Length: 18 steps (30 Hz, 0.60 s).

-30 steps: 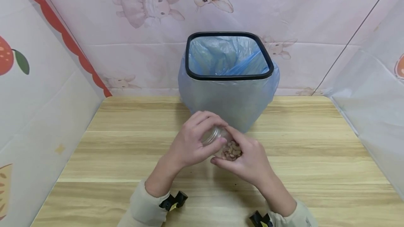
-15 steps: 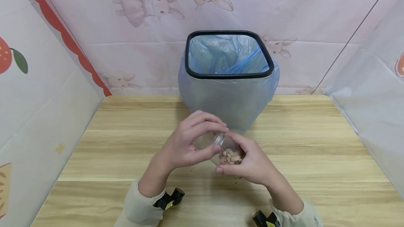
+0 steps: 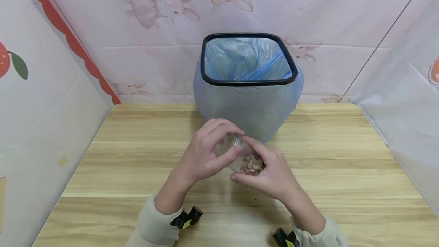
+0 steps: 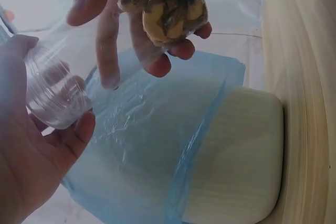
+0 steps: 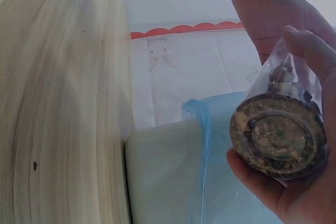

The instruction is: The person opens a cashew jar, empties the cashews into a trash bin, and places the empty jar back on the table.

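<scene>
A clear jar (image 3: pixel 236 166) lies tilted between both hands in front of the bin, its base toward the right. Pale nuts (image 3: pixel 253 164) are gathered at its base end. My left hand (image 3: pixel 207 152) curls around the clear, ridged mouth end (image 4: pixel 56 88); whether a separate lid is there, I cannot tell. Around the nut-filled end my right hand (image 3: pixel 274 172) grips, thumb and fingers on opposite sides. The right wrist view shows the round base (image 5: pixel 278 136) facing the camera, with fingers of the right hand (image 5: pixel 310 198) beneath it.
A bin with a black rim (image 3: pixel 249 83) and a blue liner (image 3: pixel 248 58) stands at the back of the wooden table (image 3: pixel 137 155), just beyond the hands. Printed sheets hang behind and on both sides. Small dark specks dot the tabletop near the forearms.
Both hands and the jar dipped slightly, then rose again. The mouth end shifted left and back, and the nuts moved with the jar. The bin stayed put.
</scene>
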Available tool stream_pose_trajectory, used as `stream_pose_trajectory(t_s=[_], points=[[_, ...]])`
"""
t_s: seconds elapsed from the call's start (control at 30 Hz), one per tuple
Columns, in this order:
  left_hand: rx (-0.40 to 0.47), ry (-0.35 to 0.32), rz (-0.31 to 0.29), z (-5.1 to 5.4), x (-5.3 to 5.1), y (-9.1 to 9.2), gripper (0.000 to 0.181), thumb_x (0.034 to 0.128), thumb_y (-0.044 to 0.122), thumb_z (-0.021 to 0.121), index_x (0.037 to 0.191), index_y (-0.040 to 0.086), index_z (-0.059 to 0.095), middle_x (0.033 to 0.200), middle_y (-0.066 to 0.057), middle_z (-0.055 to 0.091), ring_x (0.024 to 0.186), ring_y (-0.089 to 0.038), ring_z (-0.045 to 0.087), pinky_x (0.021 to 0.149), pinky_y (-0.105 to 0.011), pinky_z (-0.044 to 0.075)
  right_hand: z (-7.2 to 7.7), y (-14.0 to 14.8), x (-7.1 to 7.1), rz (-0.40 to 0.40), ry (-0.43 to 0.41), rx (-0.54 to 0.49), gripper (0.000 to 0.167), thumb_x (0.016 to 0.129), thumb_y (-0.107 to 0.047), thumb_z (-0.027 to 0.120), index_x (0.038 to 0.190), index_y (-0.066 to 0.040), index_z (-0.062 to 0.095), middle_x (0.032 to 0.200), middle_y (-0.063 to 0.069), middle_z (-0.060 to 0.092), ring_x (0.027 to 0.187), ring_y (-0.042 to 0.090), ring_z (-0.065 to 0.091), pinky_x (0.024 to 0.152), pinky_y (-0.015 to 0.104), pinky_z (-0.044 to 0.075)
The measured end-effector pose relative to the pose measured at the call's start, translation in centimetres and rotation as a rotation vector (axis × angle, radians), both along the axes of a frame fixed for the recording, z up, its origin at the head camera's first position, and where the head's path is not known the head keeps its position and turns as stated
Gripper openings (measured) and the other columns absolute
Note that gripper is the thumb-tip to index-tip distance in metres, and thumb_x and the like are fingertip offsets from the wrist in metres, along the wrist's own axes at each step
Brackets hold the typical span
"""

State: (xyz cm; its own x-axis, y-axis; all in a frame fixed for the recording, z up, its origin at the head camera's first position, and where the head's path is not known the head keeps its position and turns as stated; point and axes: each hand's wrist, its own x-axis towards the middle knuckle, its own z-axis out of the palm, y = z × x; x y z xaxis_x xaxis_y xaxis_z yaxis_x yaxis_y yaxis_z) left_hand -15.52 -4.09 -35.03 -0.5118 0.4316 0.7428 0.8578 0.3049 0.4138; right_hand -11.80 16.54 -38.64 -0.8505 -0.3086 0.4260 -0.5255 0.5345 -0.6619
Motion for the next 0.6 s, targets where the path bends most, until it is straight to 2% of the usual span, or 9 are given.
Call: stream_pose_trajectory(t_s=[0.2,0.37,0.47,0.57,0.6], points=[[-0.017,-0.060,0.047,-0.31,-0.01,-0.03,0.027,0.0947,0.034,0.058,0.109,0.015,0.070,0.108,0.005,0.067,0.100,-0.011,0.059,0.086,-0.029,0.048,-0.16,-0.10,-0.11,-0.032,0.087,0.043,0.082,0.068,-0.053,0.088,0.139,-0.025,0.057,0.104,-0.008,0.072,0.077,0.004,0.062,0.067,0.028,0.052],[-0.043,-0.072,0.043,-0.23,-0.03,-0.13,0.029,0.0929,0.034,0.062,0.114,0.016,0.069,0.114,0.004,0.066,0.107,-0.012,0.059,0.092,-0.031,0.048,-0.14,-0.04,-0.13,-0.043,0.090,0.054,0.082,0.067,-0.052,0.089,0.137,-0.022,0.059,0.108,-0.005,0.073,0.082,0.007,0.066,0.070,0.031,0.054],[-0.058,-0.052,0.003,0.02,-0.06,-0.39,0.035,0.0899,0.034,0.066,0.120,0.016,0.067,0.122,0.002,0.065,0.115,-0.015,0.057,0.099,-0.033,0.046,-0.04,0.06,-0.09,-0.042,0.048,0.045,0.081,0.067,-0.052,0.089,0.137,-0.023,0.059,0.111,-0.005,0.072,0.087,0.007,0.066,0.073,0.032,0.055],[-0.044,-0.001,-0.078,0.37,-0.11,-0.72,0.038,0.0889,0.033,0.066,0.122,0.014,0.067,0.125,-0.002,0.065,0.119,-0.018,0.056,0.101,-0.036,0.044,0.10,0.17,-0.03,-0.008,-0.015,0.010,0.079,0.068,-0.050,0.089,0.137,-0.028,0.058,0.109,-0.008,0.071,0.089,0.006,0.064,0.074,0.031,0.054],[-0.036,0.018,-0.106,0.47,-0.13,-0.81,0.037,0.0893,0.032,0.066,0.121,0.013,0.068,0.125,-0.003,0.065,0.119,-0.019,0.056,0.101,-0.037,0.044,0.15,0.21,-0.01,0.010,-0.037,-0.005,0.079,0.068,-0.049,0.089,0.138,-0.030,0.057,0.103,-0.009,0.070,0.085,0.006,0.062,0.072,0.029,0.052]])
